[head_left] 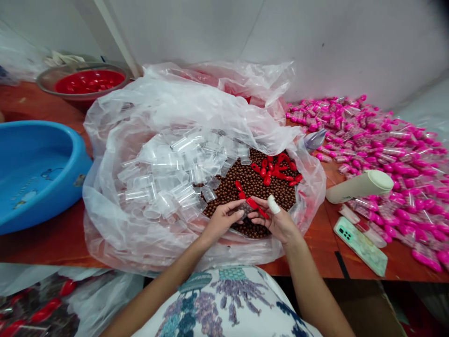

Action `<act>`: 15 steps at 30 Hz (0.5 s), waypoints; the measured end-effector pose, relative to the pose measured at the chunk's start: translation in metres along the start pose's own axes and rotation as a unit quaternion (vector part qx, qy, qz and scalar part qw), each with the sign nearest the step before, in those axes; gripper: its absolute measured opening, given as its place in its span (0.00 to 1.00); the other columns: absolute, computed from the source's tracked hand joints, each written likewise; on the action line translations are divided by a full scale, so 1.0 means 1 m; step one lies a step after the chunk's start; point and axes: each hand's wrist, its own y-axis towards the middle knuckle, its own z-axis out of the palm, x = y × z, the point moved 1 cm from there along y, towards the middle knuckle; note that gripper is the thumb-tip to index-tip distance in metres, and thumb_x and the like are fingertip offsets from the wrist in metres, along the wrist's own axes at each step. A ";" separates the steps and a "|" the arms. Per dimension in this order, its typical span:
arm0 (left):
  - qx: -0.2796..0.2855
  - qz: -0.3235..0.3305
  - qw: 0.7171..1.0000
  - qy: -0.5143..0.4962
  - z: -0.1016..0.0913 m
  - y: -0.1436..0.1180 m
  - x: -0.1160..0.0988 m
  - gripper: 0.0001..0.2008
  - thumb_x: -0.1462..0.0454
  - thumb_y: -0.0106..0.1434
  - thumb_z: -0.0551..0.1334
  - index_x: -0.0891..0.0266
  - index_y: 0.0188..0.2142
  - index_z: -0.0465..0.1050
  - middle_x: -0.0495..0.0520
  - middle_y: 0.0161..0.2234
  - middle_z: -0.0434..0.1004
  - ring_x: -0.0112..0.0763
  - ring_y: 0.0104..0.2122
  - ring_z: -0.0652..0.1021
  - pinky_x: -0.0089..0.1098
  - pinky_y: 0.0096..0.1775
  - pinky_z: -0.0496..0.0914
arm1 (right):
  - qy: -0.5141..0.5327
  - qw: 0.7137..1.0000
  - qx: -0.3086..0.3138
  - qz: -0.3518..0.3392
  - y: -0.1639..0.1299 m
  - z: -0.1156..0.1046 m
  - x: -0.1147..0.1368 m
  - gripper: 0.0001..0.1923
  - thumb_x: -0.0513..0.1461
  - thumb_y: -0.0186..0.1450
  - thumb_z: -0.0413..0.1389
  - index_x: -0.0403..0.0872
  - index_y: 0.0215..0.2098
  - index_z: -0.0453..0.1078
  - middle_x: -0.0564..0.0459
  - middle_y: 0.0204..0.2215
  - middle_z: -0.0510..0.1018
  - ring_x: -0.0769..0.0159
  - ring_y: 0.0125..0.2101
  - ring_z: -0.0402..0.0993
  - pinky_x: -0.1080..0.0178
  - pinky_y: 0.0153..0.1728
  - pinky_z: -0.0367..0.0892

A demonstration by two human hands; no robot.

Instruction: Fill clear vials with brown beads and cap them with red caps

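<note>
My left hand (224,219) pinches a small clear plastic tube (247,210) over a bed of small round brown balls (233,182). Against the tube's end, my right hand (277,223) grips a red plastic cap (251,203); whether the two are joined I cannot tell. A white cover is wrapped round a fingertip of my right hand. More red plastic pieces (277,169) lie on the balls, beyond my right hand. Many empty clear tubes (168,173) are heaped left of the balls, in the same large clear plastic bag (108,224).
On the left stand a blue basin (75,159) and a bowl (44,82) of red pieces. A pile of pink-capped filled tubes (386,154) spreads over the right side. Nearer are a pale cylindrical bottle (358,186) and a phone (365,248). A wall stands behind the orange table (308,252).
</note>
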 end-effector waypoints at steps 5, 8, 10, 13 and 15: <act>0.004 0.001 1.000 0.009 -0.001 -0.001 0.002 0.24 0.61 0.52 0.65 0.65 0.49 0.71 0.56 0.41 0.75 0.28 0.32 0.74 0.30 0.34 0.72 | -0.245 0.958 -0.043 -0.144 -0.003 0.004 -0.008 0.18 0.44 0.60 0.55 0.53 0.49 0.69 0.52 0.48 0.73 0.64 0.39 0.72 0.61 0.37 0.70; 0.010 -0.003 1.000 0.006 -0.002 -0.001 0.005 0.24 0.61 0.52 0.65 0.64 0.49 0.71 0.56 0.42 0.75 0.31 0.34 0.74 0.32 0.35 0.72 | -0.347 0.910 -0.061 -0.219 -0.007 0.008 -0.009 0.17 0.42 0.63 0.51 0.53 0.50 0.68 0.53 0.50 0.71 0.62 0.49 0.67 0.57 0.48 0.65; 0.018 -0.004 1.000 0.002 -0.003 -0.001 0.007 0.24 0.60 0.52 0.65 0.64 0.49 0.71 0.56 0.42 0.75 0.33 0.35 0.74 0.33 0.35 0.73 | -0.391 0.883 -0.062 -0.253 -0.010 0.009 -0.010 0.17 0.40 0.65 0.49 0.53 0.52 0.66 0.52 0.50 0.71 0.62 0.51 0.66 0.54 0.53 0.59; 0.018 -0.005 1.000 -0.001 -0.004 -0.002 0.008 0.25 0.59 0.51 0.66 0.63 0.49 0.71 0.56 0.42 0.75 0.34 0.35 0.75 0.35 0.35 0.73 | -0.459 0.836 -0.051 -0.296 -0.012 0.009 -0.014 0.20 0.37 0.66 0.46 0.53 0.55 0.62 0.51 0.52 0.70 0.62 0.52 0.65 0.53 0.54 0.59; 0.010 -0.006 1.000 -0.005 -0.005 -0.002 0.007 0.24 0.59 0.51 0.66 0.63 0.48 0.71 0.56 0.43 0.75 0.35 0.35 0.75 0.35 0.35 0.73 | -0.514 0.793 -0.037 -0.324 -0.012 0.009 -0.018 0.23 0.37 0.65 0.47 0.52 0.58 0.58 0.50 0.53 0.68 0.61 0.53 0.63 0.53 0.54 0.60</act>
